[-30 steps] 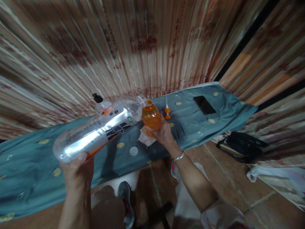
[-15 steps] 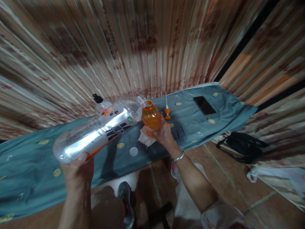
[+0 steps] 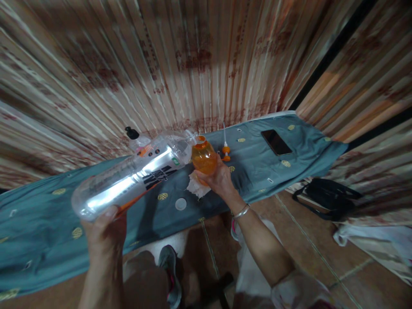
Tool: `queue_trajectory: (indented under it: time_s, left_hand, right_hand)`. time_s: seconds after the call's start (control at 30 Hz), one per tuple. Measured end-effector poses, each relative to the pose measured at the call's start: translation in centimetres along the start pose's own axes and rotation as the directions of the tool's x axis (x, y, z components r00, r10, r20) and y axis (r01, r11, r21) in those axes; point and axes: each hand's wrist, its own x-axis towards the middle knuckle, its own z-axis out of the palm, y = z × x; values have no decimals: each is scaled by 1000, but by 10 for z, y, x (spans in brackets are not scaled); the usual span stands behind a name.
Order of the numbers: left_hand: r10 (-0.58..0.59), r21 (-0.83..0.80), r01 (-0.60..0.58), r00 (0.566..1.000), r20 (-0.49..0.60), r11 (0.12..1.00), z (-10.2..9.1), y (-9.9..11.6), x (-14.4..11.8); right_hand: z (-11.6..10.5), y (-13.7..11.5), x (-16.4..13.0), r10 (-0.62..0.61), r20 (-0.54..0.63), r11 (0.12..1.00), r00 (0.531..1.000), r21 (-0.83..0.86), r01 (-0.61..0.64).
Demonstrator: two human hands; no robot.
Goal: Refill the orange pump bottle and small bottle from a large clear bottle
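Observation:
My left hand grips the base of a large clear plastic bottle, tipped almost level with its open mouth against the rim of a small orange bottle. My right hand holds that orange bottle upright above a crumpled white tissue. Both are over a table covered with a teal cloth. A white round cap lies on the cloth just in front of the tissue.
An orange pump top with a white tube and a dark phone lie on the cloth to the right. A clear bottle with a black cap stands behind the big bottle. A curtain hangs behind. A black bag sits on the floor.

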Motion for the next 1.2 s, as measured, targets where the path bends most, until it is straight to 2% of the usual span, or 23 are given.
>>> queue_trajectory:
  time_s: [0.1,0.4,0.97,1.2]
  left_hand:
    - [-48,-49,47,998,-37,998,0,0,0]
    - [-33,-66,31,999,-35,997,0,1,-1]
    - [-28,-23,27,999,-21,999,2,3,0]
    - [-27,-56,25,999,-38,998,1,0,0]
  right_hand:
    - [-2,0,0,-14,3,1000,1000,16,14]
    - [-2,-1,0,15,29,1000,999,-19,-14]
    - [-4,-3,1,34,23,999,999,20,-35]
    - [-5,-4,1,38,33,998,999,41,-39]
